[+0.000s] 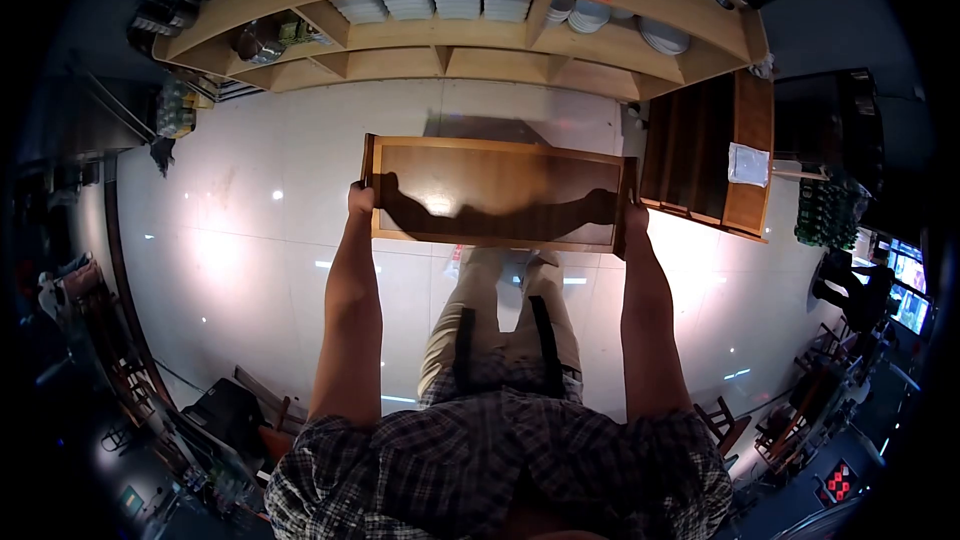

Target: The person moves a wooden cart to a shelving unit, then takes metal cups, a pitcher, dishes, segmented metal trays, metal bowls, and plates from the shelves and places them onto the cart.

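Observation:
A long brown wooden tray-like piece (495, 190), with a framed flat face and raised end boards, is held level in front of my body above the floor. My left hand (361, 197) is closed around its left end board. On the opposite end, my right hand (634, 216) grips the right end board. Both arms are stretched forward, and their shadows fall across the wood. My fingers are partly hidden behind the end boards.
A pale wooden shelf unit (450, 62) with stacked white dishes (458, 3) stands ahead. To the right is a dark brown wooden rack (690, 155) bearing a white packet (748, 165). Green bottles (828, 212) stand farther right. Chairs (285, 420) line the left rear.

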`<state>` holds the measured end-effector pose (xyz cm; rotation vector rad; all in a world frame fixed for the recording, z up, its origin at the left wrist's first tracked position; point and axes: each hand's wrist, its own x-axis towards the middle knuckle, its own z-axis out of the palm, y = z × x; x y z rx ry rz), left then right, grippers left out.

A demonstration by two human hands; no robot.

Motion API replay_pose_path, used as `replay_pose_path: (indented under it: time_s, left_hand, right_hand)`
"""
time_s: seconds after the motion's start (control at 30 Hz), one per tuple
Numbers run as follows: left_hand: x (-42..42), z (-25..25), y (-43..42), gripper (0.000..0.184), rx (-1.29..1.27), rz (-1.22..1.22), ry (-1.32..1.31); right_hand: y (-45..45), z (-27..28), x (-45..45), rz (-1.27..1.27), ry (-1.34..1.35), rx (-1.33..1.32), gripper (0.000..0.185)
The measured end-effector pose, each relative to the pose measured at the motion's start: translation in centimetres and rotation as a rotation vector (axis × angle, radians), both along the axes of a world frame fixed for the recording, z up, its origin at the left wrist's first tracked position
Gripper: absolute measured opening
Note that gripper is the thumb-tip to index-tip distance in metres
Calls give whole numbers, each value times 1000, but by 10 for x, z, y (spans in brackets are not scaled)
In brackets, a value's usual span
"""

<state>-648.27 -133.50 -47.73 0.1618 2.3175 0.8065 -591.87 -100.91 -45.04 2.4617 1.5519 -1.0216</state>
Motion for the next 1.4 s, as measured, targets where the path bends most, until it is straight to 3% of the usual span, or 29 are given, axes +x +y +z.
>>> replay_pose_path:
  time_s: [0.07,0.17,0.27,0.33,0.4,0.53,0.63,0.7,0.77,0.87,0.97,1.0,1.07,1.1,1.17,1.2,1.27,1.33,1.4]
  left_hand:
    - [-6,-26,-15,43,-24,-19,38]
    - [-22,-66,-41,48,55,83,-81]
    - [-25,-61,-54,48,68,53,-76]
    - [-25,-51,-59,47,90,88,-127]
    - [-27,-45,-71,44,-5,64,-125]
    - [-18,-10,-69,43,90,152,-114]
    - [-25,-3,-70,44,85,79,-209]
    - [-20,-1,-66,45,-64,-18,-23]
    - [-14,18,-56,46,-74,-71,25]
    - [-8,33,-37,50,-33,-243,184]
    - [39,97,-4,47,2,-231,509]
    - [56,118,4,46,33,-194,562]
    - [85,142,11,44,144,-242,645]
    - [100,156,13,44,181,-250,603]
    - [127,178,10,43,266,-246,529]
    - [137,185,3,43,269,-232,534]
    - [160,202,-11,44,315,-279,501]
    - [180,212,-20,34,325,-260,577]
    - [190,194,-41,22,423,16,102]
  right_hand:
    - [-6,10,-4,-8,45,-4,69]
    - [-11,14,-13,-16,-149,-133,72]
    - [-31,27,-18,-23,-158,-58,73]
    - [-39,24,-14,-115,57,-104,78]
    - [-49,24,-16,-109,59,-103,80]
    - [-60,23,-26,-67,-30,-78,83]
    - [-68,45,-34,-63,21,-87,85]
    - [-67,46,-33,-63,82,-113,85]
    - [-66,25,-24,2,-40,-127,74]
    - [-76,44,-47,112,-214,-58,64]
    - [-95,108,-96,206,-231,50,52]
    - [-107,83,-93,227,-315,171,47]
    - [-133,73,-89,412,-129,460,36]
    - [-143,72,-90,419,-124,473,36]
    - [-160,76,-90,448,214,506,26]
    - [-170,83,-91,462,217,513,26]
    - [-187,101,-88,380,475,413,22]
    - [-199,121,-84,364,507,343,22]
    - [-207,137,-82,348,548,266,22]
